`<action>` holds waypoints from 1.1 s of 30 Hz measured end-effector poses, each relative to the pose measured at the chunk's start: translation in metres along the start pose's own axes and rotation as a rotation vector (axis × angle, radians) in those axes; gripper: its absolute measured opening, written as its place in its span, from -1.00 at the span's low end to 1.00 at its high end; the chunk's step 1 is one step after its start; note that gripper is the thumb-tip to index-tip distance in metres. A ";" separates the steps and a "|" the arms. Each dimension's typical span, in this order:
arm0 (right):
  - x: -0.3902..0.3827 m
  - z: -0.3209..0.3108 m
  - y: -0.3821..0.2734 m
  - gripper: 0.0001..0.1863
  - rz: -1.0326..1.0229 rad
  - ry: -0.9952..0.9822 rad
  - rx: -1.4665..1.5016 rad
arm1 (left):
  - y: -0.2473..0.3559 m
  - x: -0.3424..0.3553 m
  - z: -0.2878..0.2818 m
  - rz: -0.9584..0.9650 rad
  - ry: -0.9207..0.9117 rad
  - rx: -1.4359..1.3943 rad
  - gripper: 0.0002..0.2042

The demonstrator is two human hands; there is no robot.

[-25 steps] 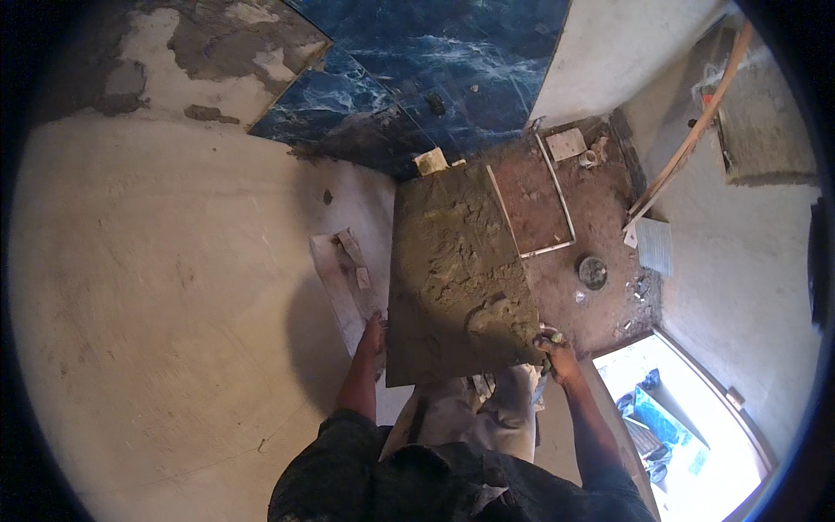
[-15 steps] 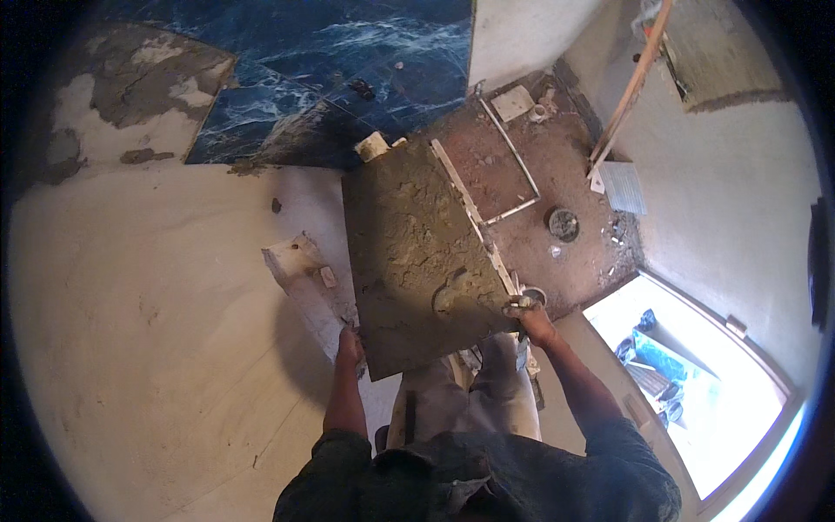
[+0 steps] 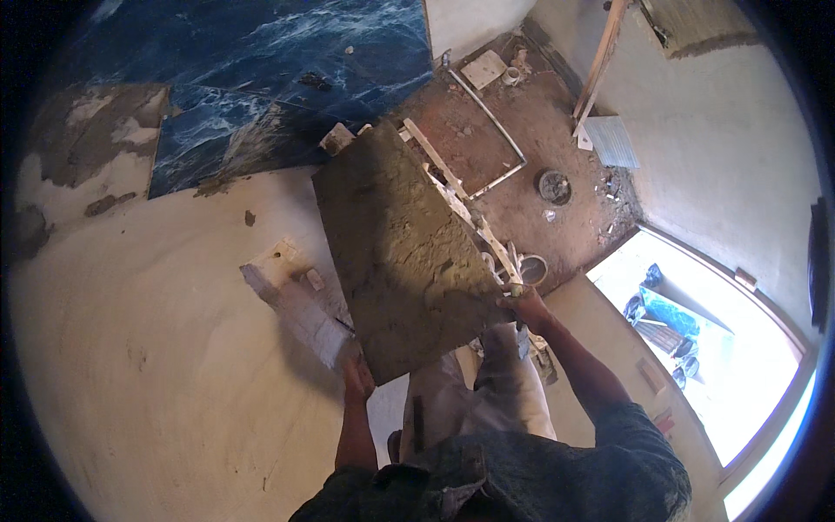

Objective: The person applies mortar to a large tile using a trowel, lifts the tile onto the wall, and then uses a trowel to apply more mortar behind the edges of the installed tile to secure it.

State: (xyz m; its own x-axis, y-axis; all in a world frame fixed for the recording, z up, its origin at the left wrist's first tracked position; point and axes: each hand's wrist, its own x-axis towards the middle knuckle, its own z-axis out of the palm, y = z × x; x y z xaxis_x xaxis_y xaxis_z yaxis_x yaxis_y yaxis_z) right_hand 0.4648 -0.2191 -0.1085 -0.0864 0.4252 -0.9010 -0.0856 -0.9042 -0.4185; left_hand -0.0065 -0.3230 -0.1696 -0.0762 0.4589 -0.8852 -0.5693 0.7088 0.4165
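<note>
Rectangular slab point(image 3: 391, 287) under rough grey-brown mortar point(image 3: 426, 244); left hand point(image 3: 357, 372), right hand point(image 3: 524, 304) grasp its edges; over-tilting could shed mortar.

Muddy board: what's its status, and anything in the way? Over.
Left hand gripping board at near left corner; right hand at near right corner. Coated side facing camera. Pale strips beside board's right edge, possible snag.

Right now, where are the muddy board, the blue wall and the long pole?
Muddy board point(image 3: 404, 257): head view, middle of its coated face.
Blue wall point(image 3: 278, 63): head view, middle of its shiny surface.
Long pole point(image 3: 599, 70): head view, partway along its visible length.
</note>
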 end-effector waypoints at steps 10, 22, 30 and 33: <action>-0.009 0.009 0.001 -0.60 0.061 0.031 -0.034 | -0.008 -0.080 0.044 -0.293 0.134 -0.666 -0.50; -0.031 0.024 -0.023 -0.61 0.026 0.089 -0.060 | 0.005 -0.101 0.034 -0.251 0.175 -0.493 -0.59; -0.023 0.024 -0.001 -0.64 -0.165 0.036 -0.190 | 0.020 -0.109 0.041 -0.196 0.001 -0.377 -0.59; -0.019 0.019 0.012 -0.64 -0.321 0.034 -0.318 | 0.020 -0.107 0.036 -0.290 0.071 -0.432 -0.59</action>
State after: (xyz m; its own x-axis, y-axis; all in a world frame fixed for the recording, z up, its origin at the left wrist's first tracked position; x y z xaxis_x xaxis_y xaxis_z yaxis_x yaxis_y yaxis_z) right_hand 0.4461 -0.2368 -0.0942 -0.0726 0.6895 -0.7206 0.2073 -0.6963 -0.6872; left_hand 0.0197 -0.3388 -0.0586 0.0879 0.2280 -0.9697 -0.8597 0.5091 0.0418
